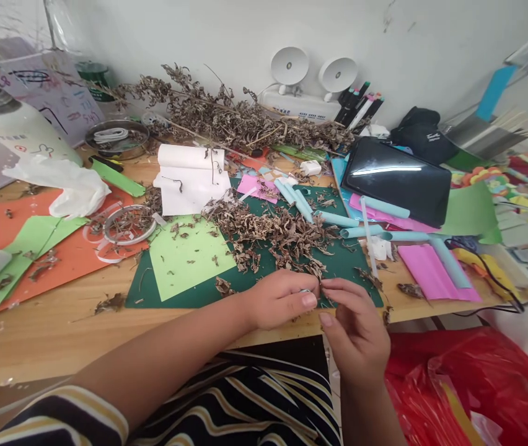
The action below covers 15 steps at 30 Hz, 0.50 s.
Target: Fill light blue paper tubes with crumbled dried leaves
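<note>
My left hand is closed at the front edge of the green cutting mat, its thumb pressed along the curled fingers. A tiny bluish bit shows by its thumb; what it grips is mostly hidden. Close beside it, my right hand has curled fingers, their tips almost meeting the left fingertips. Whatever the right fingers hold is too small to name. Just beyond both hands lies a heap of dried brown leaves on the mat. A light green paper sheet, sprinkled with leaf crumbs, lies on the mat's left part.
Dried branches lie along the wall. Rolled blue paper tubes, pink paper and a black tablet are at right. At left are a tape ring, orange paper and a white bottle. A red plastic bag sits below.
</note>
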### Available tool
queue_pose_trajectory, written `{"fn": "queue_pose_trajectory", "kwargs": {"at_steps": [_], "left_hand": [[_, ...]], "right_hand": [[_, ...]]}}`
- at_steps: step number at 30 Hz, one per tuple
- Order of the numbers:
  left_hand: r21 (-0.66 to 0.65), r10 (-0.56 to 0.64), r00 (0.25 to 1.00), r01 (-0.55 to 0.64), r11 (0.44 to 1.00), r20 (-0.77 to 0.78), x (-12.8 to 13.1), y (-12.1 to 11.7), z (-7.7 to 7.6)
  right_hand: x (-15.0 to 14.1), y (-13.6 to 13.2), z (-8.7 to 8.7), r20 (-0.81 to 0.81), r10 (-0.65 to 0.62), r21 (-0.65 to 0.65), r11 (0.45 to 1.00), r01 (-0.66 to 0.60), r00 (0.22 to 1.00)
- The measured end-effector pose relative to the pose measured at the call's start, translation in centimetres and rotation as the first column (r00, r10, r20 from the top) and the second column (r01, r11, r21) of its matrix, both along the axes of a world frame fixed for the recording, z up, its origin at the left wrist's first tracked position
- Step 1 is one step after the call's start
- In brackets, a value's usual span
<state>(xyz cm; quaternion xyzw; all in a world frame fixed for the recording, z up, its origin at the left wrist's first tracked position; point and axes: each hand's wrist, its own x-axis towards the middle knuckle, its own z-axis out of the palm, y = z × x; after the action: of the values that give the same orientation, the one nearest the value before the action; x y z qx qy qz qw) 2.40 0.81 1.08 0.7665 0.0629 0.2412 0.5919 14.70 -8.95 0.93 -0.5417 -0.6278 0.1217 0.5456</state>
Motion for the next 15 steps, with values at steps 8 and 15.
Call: {"fn": "queue_pose_trajectory", "kwargs": {"at_steps": [8,15], "left_hand": [[0.02,0.03,0.997,-0.029,0.999,-0.067,0.1,-0.2,0.5],[0.054,0.046,0.999,-0.046,0.997,0.008,-0.1,-0.2,0.5]], "right_hand": [[-1.1,0.0,-1.2,-0.237,0.02,-0.026,0.999,-0.027,0.971],[-0.8,0.9,-1.3,-0.345,0.08,-0.098,0.988,-0.121,0.935]]}}
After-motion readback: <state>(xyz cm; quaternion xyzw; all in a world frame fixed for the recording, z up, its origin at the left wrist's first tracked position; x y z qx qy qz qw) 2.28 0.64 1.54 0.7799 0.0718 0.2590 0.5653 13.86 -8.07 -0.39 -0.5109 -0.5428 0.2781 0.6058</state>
